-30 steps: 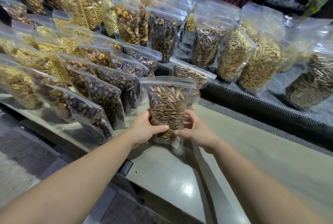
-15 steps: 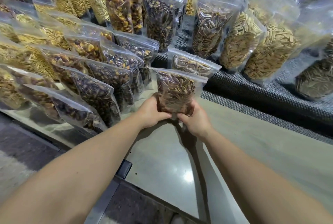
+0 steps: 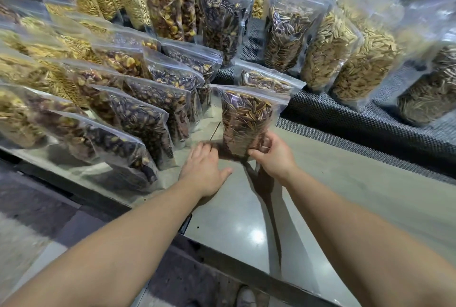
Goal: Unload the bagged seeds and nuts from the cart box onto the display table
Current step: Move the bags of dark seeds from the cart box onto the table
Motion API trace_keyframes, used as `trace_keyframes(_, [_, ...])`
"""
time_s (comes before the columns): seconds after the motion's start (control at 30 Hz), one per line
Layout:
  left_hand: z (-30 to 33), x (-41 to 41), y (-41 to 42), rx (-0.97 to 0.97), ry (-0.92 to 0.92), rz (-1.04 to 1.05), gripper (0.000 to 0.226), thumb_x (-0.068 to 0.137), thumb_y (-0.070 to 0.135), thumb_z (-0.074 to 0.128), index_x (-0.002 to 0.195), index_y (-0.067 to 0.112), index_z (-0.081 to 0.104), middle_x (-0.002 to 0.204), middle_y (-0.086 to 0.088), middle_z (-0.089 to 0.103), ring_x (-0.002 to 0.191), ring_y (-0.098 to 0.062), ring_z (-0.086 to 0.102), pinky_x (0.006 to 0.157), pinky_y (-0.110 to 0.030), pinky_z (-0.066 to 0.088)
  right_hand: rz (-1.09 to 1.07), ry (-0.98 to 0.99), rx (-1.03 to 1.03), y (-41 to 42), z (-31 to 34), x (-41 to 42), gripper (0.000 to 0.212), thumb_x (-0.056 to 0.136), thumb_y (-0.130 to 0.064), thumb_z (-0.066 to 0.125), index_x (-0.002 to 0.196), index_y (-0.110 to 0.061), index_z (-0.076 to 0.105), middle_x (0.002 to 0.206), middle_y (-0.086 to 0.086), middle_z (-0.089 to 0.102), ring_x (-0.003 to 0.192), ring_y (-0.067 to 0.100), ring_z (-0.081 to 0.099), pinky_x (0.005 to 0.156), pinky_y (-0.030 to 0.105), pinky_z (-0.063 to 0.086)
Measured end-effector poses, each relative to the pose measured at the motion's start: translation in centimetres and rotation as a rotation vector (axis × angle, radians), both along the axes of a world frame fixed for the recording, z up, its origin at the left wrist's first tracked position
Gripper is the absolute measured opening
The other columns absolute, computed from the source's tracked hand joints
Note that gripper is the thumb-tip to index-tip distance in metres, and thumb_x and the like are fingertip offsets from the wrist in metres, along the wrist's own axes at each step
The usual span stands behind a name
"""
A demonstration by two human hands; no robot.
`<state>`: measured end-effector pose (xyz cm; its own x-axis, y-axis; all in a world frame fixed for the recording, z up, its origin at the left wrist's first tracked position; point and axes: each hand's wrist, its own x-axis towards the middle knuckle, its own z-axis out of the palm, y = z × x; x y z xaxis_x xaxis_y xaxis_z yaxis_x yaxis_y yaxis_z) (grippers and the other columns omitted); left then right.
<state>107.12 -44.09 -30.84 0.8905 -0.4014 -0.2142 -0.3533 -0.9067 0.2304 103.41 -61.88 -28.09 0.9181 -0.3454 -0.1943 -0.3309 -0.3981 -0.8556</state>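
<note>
Standing the seed bag upright on the table.
Right hand pinches its base at 3 o'clock; left hand lies flat, released; settle base squarely before letting go.

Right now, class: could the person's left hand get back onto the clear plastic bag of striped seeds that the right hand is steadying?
Probably yes. The left hand lies open on the grey table just beside the clear bag of striped seeds, with nothing between them; the right hand grips only its far corner.

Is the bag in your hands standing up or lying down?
Standing up. The seed bag rests upright on the table, sealed top uppermost, right hand gripping its base.
</note>
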Motion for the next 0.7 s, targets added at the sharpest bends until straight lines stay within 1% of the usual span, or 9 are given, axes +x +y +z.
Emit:
trace_keyframes(0.03, [0.0, 0.0, 0.1, 0.004, 0.003, -0.01, 0.079, 0.095, 0.06, 0.044, 0.151, 0.006, 0.028, 0.162, -0.015, 0.023, 0.152, -0.029, 0.011, 0.125, -0.042, 0.009, -0.009, 0.016, -0.003, 0.2, 0.3, -0.3, 0.057, 0.082, -0.007, 0.074, 0.133, -0.014, 0.051, 0.105, -0.001, 0.071, 0.098, 0.021, 0.069, 0.093, 0.042, 0.053])
trace_keyframes(0.1, [0.3, -0.2, 0.4, 0.012, -0.021, -0.037, 0.08, 0.096, 0.061, 0.04, 0.153, 0.007, 0.026, 0.163, -0.014, 0.02, 0.153, -0.029, 0.008, 0.125, -0.043, 0.007, -0.04, 0.049, -0.062, 0.3, 0.9, -1.1, 0.069, 0.082, -0.016, 0.076, 0.142, -0.016, 0.043, 0.127, 0.006, 0.063, 0.116, 0.023, 0.061, 0.101, 0.042, 0.048])
trace_keyframes(0.17, [0.6, -0.6, 0.6, 0.036, -0.053, -0.069, 0.079, 0.096, 0.062, 0.038, 0.153, 0.01, 0.026, 0.163, -0.013, 0.02, 0.153, -0.029, 0.008, 0.124, -0.044, 0.006, -0.066, 0.081, -0.139, 0.3, 1.6, -2.5, 0.075, 0.082, -0.025, 0.076, 0.146, -0.019, 0.037, 0.137, 0.009, 0.055, 0.123, 0.024, 0.055, 0.105, 0.042, 0.044])
trace_keyframes(0.27, [1.3, -1.5, 0.7, 0.095, -0.042, -0.114, 0.079, 0.096, 0.064, 0.033, 0.155, 0.013, 0.022, 0.164, -0.011, 0.018, 0.153, -0.03, 0.007, 0.124, -0.047, 0.006, -0.09, 0.132, -0.222, 0.3, 1.9, -5.1, 0.075, 0.085, -0.029, 0.073, 0.148, -0.019, 0.034, 0.143, 0.013, 0.049, 0.129, 0.027, 0.049, 0.107, 0.043, 0.041])
trace_keyframes(0.37, [2.6, -3.2, 0.0, 0.124, -0.016, -0.147, 0.078, 0.096, 0.065, 0.03, 0.157, 0.017, 0.021, 0.165, -0.009, 0.018, 0.153, -0.03, 0.007, 0.123, -0.049, 0.005, -0.102, 0.206, -0.297, 0.5, 2.2, -8.2, 0.072, 0.088, -0.03, 0.068, 0.149, -0.022, 0.032, 0.147, 0.012, 0.044, 0.13, 0.03, 0.047, 0.106, 0.043, 0.042])
trace_keyframes(0.43, [3.5, -4.8, -0.9, 0.141, -0.028, -0.183, 0.077, 0.096, 0.066, 0.03, 0.156, 0.018, 0.023, 0.164, -0.009, 0.021, 0.153, -0.03, 0.01, 0.123, -0.05, 0.006, -0.098, 0.247, -0.373, 0.3, 2.5, -10.5, 0.071, 0.089, -0.035, 0.065, 0.15, -0.026, 0.029, 0.146, 0.011, 0.044, 0.13, 0.029, 0.046, 0.105, 0.045, 0.042])
trace_keyframes(0.53, [5.0, -7.8, -3.0, 0.157, -0.072, -0.259, 0.073, 0.096, 0.066, 0.032, 0.153, 0.019, 0.031, 0.162, -0.009, 0.026, 0.151, -0.031, 0.013, 0.122, -0.052, 0.008, -0.095, 0.302, -0.56, -0.8, 3.4, -14.8, 0.072, 0.089, -0.044, 0.06, 0.151, -0.028, 0.026, 0.15, 0.008, 0.038, 0.135, 0.029, 0.038, 0.11, 0.041, 0.037])
trace_keyframes(0.6, [6.2, -10.7, -5.0, 0.165, -0.105, -0.31, 0.071, 0.096, 0.065, 0.033, 0.15, 0.02, 0.036, 0.161, -0.01, 0.029, 0.151, -0.031, 0.015, 0.122, -0.052, 0.008, -0.132, 0.314, -0.617, -1.9, 4.2, -18.3, 0.073, 0.089, -0.046, 0.059, 0.151, -0.029, 0.025, 0.154, 0.006, 0.033, 0.14, 0.028, 0.033, 0.113, 0.04, 0.033])
trace_keyframes(0.7, [7.6, -16.7, -8.6, 0.142, -0.145, -0.401, 0.068, 0.095, 0.065, 0.036, 0.147, 0.02, 0.04, 0.155, -0.011, 0.037, 0.146, -0.031, 0.023, 0.121, -0.051, 0.012, -0.235, 0.32, -0.66, -4.0, 5.2, -25.1, 0.071, 0.09, -0.046, 0.059, 0.15, -0.031, 0.025, 0.154, 0.005, 0.033, 0.14, 0.026, 0.033, 0.112, 0.04, 0.033])
